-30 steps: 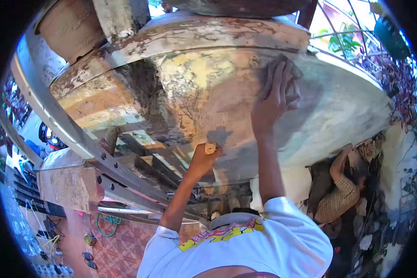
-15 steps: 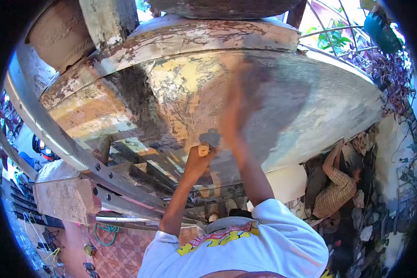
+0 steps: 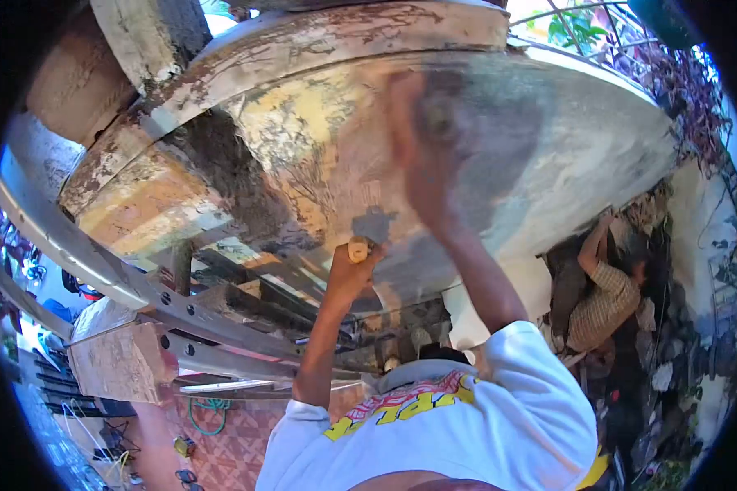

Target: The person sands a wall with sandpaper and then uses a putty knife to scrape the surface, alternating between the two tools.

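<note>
Fingers [image 3: 370, 263] of left hand [image 3: 352, 277] clasp a stick [image 3: 358, 249]; grip of raised right hand [image 3: 419, 159] unclear.

Through the head camera I see a reddish tiled floor [image 3: 233, 458], a looped green hose [image 3: 213, 403] lying by its far edge. Metal rails [image 3: 74, 258] sweep down the left. At right, a person in a checked shirt [image 3: 606, 311] leans beside pale rocks [image 3: 662, 376]; above, purplish plants [image 3: 694, 98] trail.

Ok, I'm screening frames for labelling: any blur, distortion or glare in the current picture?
Head view: the right hand is smeared, apparently by motion, while the left hand is sharper; head view: wide-angle distortion, with black corners and a bowed-looking metal rail; head view: light behind the foliage at upper right is washed out.
</note>
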`<state>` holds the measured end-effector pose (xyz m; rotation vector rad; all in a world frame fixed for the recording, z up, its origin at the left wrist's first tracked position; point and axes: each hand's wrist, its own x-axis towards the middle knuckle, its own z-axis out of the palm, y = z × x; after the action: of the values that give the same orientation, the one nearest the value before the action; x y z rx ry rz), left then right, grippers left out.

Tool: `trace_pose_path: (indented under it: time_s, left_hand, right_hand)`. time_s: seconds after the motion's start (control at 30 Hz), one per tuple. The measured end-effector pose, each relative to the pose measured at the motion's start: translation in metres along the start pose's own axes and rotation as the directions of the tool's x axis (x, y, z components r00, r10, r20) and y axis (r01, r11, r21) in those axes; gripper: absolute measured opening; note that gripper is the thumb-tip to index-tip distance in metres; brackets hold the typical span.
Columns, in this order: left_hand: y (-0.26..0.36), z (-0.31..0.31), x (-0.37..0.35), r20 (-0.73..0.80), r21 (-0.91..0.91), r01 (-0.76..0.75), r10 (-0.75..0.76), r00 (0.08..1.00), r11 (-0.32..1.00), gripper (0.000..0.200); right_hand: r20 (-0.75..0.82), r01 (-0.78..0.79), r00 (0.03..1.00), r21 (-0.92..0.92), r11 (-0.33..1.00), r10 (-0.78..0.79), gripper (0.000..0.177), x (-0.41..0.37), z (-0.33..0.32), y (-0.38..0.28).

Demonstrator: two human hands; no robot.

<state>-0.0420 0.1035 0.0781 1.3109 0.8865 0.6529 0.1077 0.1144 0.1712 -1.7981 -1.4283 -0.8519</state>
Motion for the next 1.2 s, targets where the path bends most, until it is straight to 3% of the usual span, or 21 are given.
trace_pose_path:
  time_s: [0.2, 0.27, 0.3, 0.37, 0.4, 0.43, 0.5, 0.6, 0.67, 0.7, 0.73, 0.77, 0.8, 0.83, 0.9, 0.93, 1.0, 1.03, 1.07, 1.17, 1.2]
  left_hand:
    - [-0.011, 0.007, 0.011, 0.077, -0.077, -0.019, 0.025, 0.997, 0.997, 0.017]
    - [-0.007, 0.009, 0.017, 0.106, -0.109, -0.049, 0.061, 0.993, 0.993, 0.017]
    - [-0.006, 0.009, 0.014, 0.109, -0.086, -0.027, 0.036, 0.993, 0.996, 0.017]
    - [-0.008, -0.001, 0.008, 0.105, 0.031, -0.033, 0.029, 0.994, 0.999, 0.019]
    - [-0.012, -0.005, 0.004, 0.047, 0.012, -0.051, 0.05, 0.998, 0.999, 0.019]
    - [-0.014, -0.007, 0.004, 0.031, 0.049, -0.085, 0.084, 0.996, 0.995, 0.019]
    - [-0.003, -0.023, 0.015, -0.024, 0.073, -0.152, 0.154, 0.988, 0.986, 0.019]
    - [-0.016, -0.01, 0.017, -0.031, 0.127, -0.077, 0.081, 0.996, 0.989, 0.019]
    - [-0.037, -0.004, 0.03, -0.033, -0.092, -0.558, 0.557, 0.83, 0.825, 0.021]
    - [-0.034, 0.003, 0.02, -0.014, -0.115, -0.521, 0.523, 0.852, 0.846, 0.021]
    - [-0.018, 0.001, 0.01, 0.038, -0.006, -0.257, 0.257, 0.966, 0.966, 0.021]
    - [-0.005, -0.006, 0.01, 0.04, 0.116, -0.005, 0.0, 0.999, 0.993, 0.021]
    - [-0.003, -0.012, 0.012, 0.022, 0.114, -0.024, 0.021, 1.0, 0.993, 0.021]
    - [-0.007, -0.016, 0.011, 0.02, 0.11, -0.055, 0.053, 0.998, 0.992, 0.021]
    - [-0.013, -0.016, 0.014, -0.002, 0.14, -0.152, 0.154, 0.988, 0.978, 0.021]
    - [-0.012, -0.012, 0.014, 0.011, 0.135, -0.141, 0.141, 0.99, 0.981, 0.021]
    - [-0.008, -0.008, 0.015, -0.02, 0.117, -0.04, 0.042, 0.999, 0.992, 0.02]
    - [-0.009, -0.009, 0.013, 0.015, 0.094, -0.006, 0.005, 1.0, 0.996, 0.021]
    - [-0.009, -0.011, 0.013, 0.017, 0.103, -0.013, 0.011, 1.0, 0.995, 0.021]
    - [-0.009, -0.008, 0.016, 0.079, 0.093, -0.039, 0.032, 0.996, 0.995, 0.022]
    - [-0.009, -0.005, 0.018, 0.068, 0.051, -0.093, 0.089, 0.994, 0.994, 0.022]
  right_hand:
    - [-0.197, -0.13, 0.969, 0.11, 0.985, 0.149, 0.064, 0.014, 0.026, -0.016]
    - [-0.165, 0.199, 0.968, 0.043, 0.979, -0.189, 0.06, -0.001, 0.01, -0.05]
    - [-0.161, 0.199, 0.969, 0.049, 0.979, -0.189, 0.06, -0.006, 0.009, -0.042]
    - [0.078, 0.123, 0.984, 0.364, 0.923, -0.162, 0.055, -0.016, 0.008, -0.009]
    - [0.66, -0.664, 0.703, 0.476, 0.577, 0.265, 0.053, -0.009, 0.005, 0.012]
    - [0.658, -0.623, 0.727, 0.514, 0.59, 0.196, 0.053, 0.008, 0.014, -0.01]
    - [0.393, -0.308, 0.917, 0.585, 0.75, 0.07, 0.05, 0.041, 0.023, -0.06]
    - [0.045, 0.048, 0.996, 0.411, 0.91, -0.073, 0.046, 0.028, 0.011, -0.085]
    - [-0.119, 0.189, 0.978, 0.187, 0.964, -0.169, 0.043, -0.002, -0.001, -0.072]
    - [-0.144, 0.244, 0.964, 0.124, 0.962, -0.226, 0.046, -0.009, 0.007, -0.049]
    - [-0.183, 0.305, 0.94, 0.073, 0.949, -0.288, 0.049, -0.01, 0.021, -0.024]
    - [-0.123, 0.153, 0.984, 0.252, 0.956, -0.125, 0.053, -0.008, 0.02, 0.005]
    - [-0.041, 0.002, 0.999, 0.418, 0.908, 0.016, 0.058, 0.005, 0.015, 0.017]
    - [-0.052, 0.019, 0.999, 0.428, 0.903, 0.004, 0.058, 0.015, 0.021, 0.011]
    - [-0.452, -0.096, 0.866, 0.271, 0.958, 0.215, 0.057, 0.027, 0.023, 0.005]
    - [-0.443, -0.107, 0.87, 0.259, 0.96, 0.216, 0.057, 0.024, 0.016, -0.001]
    - [-0.087, 0.144, 0.988, 0.178, 0.973, -0.13, 0.051, 0.012, 0.005, -0.017]
    - [-0.076, 0.272, 0.962, 0.133, 0.953, -0.264, 0.056, 0.014, 0.0, 0.015]
    - [-0.086, 0.268, 0.962, 0.131, 0.955, -0.258, 0.056, 0.016, 0.007, 0.023]
    - [-0.395, 0.037, 0.914, 0.314, 0.949, 0.095, 0.063, 0.033, 0.004, 0.034]
    - [-0.403, 0.03, 0.91, 0.298, 0.954, 0.097, 0.063, 0.028, 0.0, 0.024]
